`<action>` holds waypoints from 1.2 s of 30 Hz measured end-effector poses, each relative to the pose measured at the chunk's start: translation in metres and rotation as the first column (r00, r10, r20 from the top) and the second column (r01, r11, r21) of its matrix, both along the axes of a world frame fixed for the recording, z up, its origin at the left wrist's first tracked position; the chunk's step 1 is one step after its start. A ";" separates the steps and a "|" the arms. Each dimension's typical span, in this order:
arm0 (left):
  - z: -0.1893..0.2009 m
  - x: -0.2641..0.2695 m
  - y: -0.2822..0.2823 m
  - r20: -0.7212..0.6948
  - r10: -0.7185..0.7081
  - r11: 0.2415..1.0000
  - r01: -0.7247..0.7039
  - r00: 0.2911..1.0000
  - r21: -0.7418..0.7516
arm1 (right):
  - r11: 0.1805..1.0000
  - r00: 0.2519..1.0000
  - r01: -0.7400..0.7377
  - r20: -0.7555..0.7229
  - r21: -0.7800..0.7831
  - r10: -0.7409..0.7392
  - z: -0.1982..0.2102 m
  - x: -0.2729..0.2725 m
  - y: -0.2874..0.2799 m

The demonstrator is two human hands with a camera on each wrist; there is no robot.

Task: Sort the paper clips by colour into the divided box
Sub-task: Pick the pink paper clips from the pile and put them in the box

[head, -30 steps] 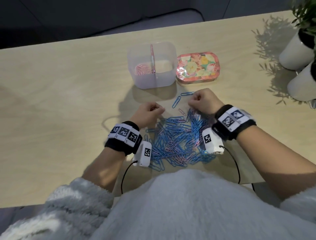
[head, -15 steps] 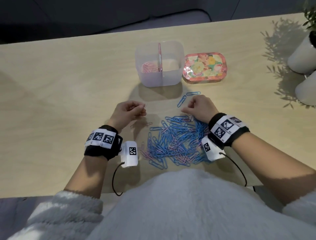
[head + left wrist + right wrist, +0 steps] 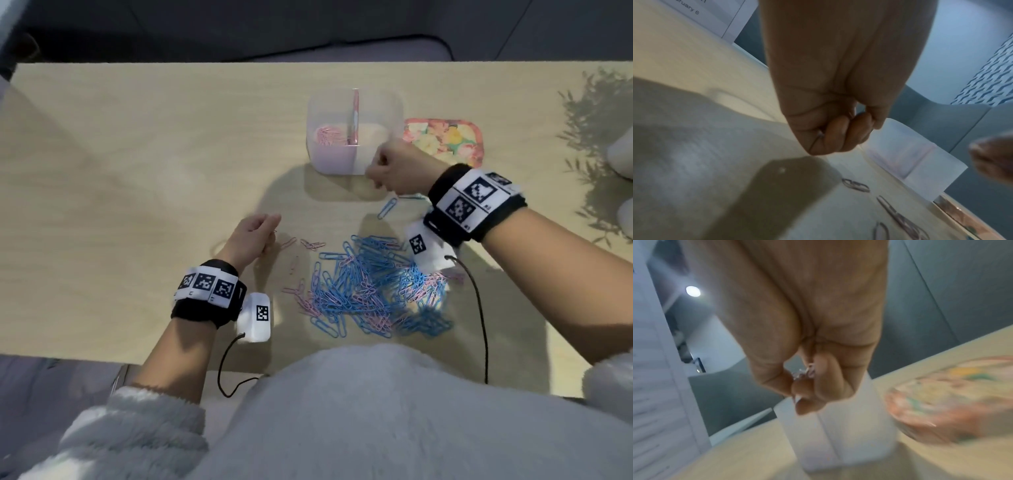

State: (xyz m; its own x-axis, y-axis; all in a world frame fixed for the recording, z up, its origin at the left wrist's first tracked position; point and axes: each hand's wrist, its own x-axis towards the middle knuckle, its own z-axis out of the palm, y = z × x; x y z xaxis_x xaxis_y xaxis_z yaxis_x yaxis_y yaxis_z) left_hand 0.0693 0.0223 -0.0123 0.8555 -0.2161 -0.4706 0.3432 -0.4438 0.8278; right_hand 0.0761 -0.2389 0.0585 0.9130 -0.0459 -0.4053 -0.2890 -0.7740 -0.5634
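The right hand point(image 3: 397, 168) carries pinched pink paper clips point(image 3: 804, 372) to the translucent divided plastic box point(image 3: 354, 164). Next, release them into its left compartment. The left hand point(image 3: 253, 236) pinches another.

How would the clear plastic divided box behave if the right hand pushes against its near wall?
The clear plastic divided box would probably slide on the smooth wooden table, not tip: it looks squat and wide. It seems light, with only a few pink paper clips in its left compartment. Its thin walls may flex a little.

floral tin point(image 3: 445, 140) upper right of centre on wooden table point(image 3: 137, 171); white pots point(image 3: 621, 161) at right edge, leaf shadows alongside.
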 end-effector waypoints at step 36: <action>-0.003 -0.015 -0.004 0.273 -0.601 0.707 0.340 0.751 0.620 | 0.878 0.988 -0.031 -0.118 0.478 0.099 -0.052 -0.060 0.099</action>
State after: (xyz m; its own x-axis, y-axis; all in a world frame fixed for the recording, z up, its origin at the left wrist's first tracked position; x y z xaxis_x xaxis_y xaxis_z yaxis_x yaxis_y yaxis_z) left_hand 0.0542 0.0181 -0.0150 0.8351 -0.4917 -0.2467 -0.3616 -0.8286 0.4274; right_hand 0.0160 -0.1402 0.0067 0.8424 0.2400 -0.4824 -0.3466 -0.4441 -0.8262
